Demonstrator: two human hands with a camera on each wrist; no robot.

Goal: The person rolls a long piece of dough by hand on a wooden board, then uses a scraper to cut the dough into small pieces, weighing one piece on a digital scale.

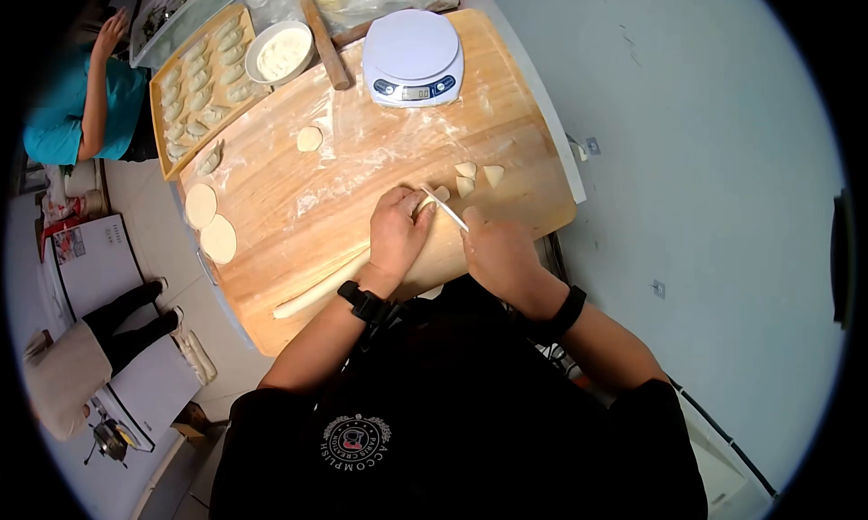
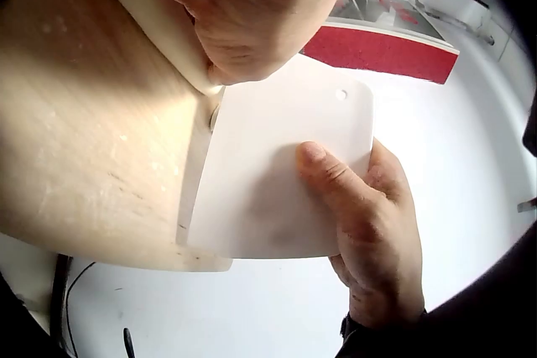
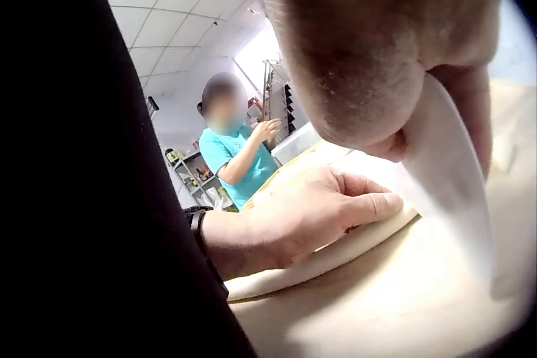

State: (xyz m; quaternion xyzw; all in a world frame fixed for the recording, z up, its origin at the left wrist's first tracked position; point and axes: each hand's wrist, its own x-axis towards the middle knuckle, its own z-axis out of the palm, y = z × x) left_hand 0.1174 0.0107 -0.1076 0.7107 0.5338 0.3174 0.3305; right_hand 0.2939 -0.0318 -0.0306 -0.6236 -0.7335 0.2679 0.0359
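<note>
A long dough rope [image 1: 316, 289] lies along the near part of the floured wooden board [image 1: 271, 240]. My left hand [image 1: 400, 235] holds the rope near its right end, fingers and thumb around it. In my right hand [image 1: 502, 258] is a white dough scraper [image 2: 268, 182], gripped with the thumb flat on its face in the left wrist view. The scraper's edge stands at the rope's end, just beside the left fingertips. Several small cut dough pieces [image 1: 466, 169] sit a little beyond the scraper.
A white kitchen scale [image 1: 413, 54] and a rolling pin [image 1: 324, 41] lie at the far side, near a bowl of flour-like filling [image 1: 280, 53]. A tray [image 1: 165, 131] of dumplings stands far left. Round wrappers [image 1: 218, 240] lie left. A person in teal [image 3: 233, 156] stands beyond.
</note>
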